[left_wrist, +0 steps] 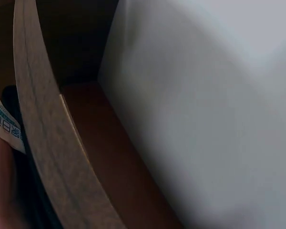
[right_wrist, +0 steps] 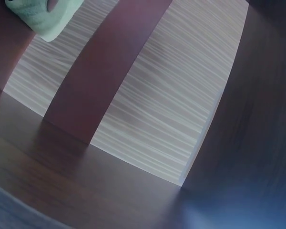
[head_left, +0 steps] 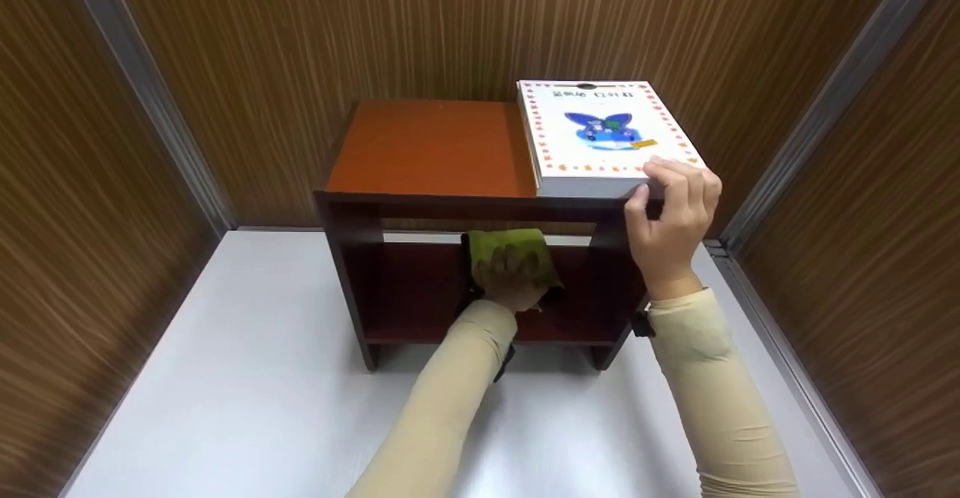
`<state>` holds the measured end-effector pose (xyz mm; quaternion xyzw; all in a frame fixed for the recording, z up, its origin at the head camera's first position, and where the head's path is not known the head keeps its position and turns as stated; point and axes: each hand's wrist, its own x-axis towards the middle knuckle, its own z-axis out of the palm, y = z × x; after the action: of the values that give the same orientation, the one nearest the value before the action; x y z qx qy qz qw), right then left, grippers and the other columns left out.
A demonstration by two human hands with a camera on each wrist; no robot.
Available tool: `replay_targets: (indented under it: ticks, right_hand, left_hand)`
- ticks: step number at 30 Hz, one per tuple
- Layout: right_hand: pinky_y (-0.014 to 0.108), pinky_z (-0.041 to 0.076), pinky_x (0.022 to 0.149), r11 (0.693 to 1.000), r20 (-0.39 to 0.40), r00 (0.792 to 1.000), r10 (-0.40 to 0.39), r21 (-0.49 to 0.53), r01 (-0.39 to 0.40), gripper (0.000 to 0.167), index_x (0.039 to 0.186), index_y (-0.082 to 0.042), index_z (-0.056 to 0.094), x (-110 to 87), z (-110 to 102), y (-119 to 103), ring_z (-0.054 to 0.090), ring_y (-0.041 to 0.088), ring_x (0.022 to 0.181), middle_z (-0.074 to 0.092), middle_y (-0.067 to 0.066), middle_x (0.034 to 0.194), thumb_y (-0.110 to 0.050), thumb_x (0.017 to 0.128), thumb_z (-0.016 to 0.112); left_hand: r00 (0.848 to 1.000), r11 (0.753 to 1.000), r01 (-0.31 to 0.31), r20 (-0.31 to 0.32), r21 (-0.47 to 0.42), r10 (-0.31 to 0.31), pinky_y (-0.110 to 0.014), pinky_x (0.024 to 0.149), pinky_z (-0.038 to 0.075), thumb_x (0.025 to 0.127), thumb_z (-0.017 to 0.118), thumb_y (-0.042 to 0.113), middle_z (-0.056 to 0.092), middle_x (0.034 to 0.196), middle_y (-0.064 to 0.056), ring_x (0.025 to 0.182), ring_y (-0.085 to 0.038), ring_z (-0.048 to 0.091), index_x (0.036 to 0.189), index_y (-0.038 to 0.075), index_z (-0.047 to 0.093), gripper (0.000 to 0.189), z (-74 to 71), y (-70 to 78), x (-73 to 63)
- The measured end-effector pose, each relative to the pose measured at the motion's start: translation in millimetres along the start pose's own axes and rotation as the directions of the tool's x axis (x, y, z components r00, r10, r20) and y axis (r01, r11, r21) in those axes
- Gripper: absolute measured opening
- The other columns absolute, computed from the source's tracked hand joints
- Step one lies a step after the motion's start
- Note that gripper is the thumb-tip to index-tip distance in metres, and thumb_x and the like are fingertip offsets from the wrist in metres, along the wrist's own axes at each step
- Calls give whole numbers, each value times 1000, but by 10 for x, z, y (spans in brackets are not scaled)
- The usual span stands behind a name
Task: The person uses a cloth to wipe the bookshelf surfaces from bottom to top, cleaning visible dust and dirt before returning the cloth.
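Observation:
In the head view, a small brown shelf unit (head_left: 431, 149) stands with a thick white book (head_left: 547, 119) lying on the right of its top. My right hand (head_left: 675, 213) grips the book's near right corner, fingertips on the cover and thumb low at the front edge. My left hand (head_left: 514, 284) reaches into the lower compartment. Its extended fingers rest on a green cloth (head_left: 517, 239) with a dark underside, lying on the lower board. In the left wrist view, a white tag (left_wrist: 5, 124) with blue print shows beside a thumb or finger. The left palm is hidden.
Dark side panels (head_left: 346, 273) and the top board's front edge (head_left: 450, 202) frame the compartment. A white floor (head_left: 247, 378) lies around the unit. Wood-grain walls (head_left: 300, 25) with grey metal corner strips (head_left: 150, 93) enclose the space on three sides.

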<state>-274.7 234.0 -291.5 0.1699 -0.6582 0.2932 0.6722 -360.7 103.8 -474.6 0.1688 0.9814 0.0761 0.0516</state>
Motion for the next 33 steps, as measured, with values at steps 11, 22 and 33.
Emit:
replay_targets:
  ticks: [11, 22, 33]
  right_hand:
    - [42, 34, 90, 1000, -2, 1000, 0, -13, 0, 19, 84, 3, 62, -36, 54, 61, 50, 36, 92, 63, 18, 91, -12, 75, 54]
    - [42, 34, 91, 999, -17, 1000, 1, -34, -2, 22, 85, -1, 64, -135, 36, 294, 52, 31, 94, 65, 11, 94, -18, 76, 54]
    - [42, 33, 92, 999, -24, 1000, 17, -31, -18, 22, 84, -1, 63, -131, 51, 273, 51, 32, 93, 65, 11, 93, -19, 76, 55]
  left_hand:
    - [1000, 1000, -9, 5, -16, 9, -60, 105, 7, 95, 25, 57, 5, 154, -16, 139, -37, 1, 151, 22, 15, 66, -14, -4, -56]
    - [1000, 1000, -4, 7, 11, 4, -58, 107, 5, 95, 24, 58, 2, 155, -12, 140, -34, -1, 151, 28, 11, 64, 73, 84, -162]
    - [1000, 1000, -2, 2, 31, 2, -58, 107, 3, 95, 21, 60, -1, 156, -10, 140, -32, -4, 151, 30, 8, 65, 141, 106, -356]
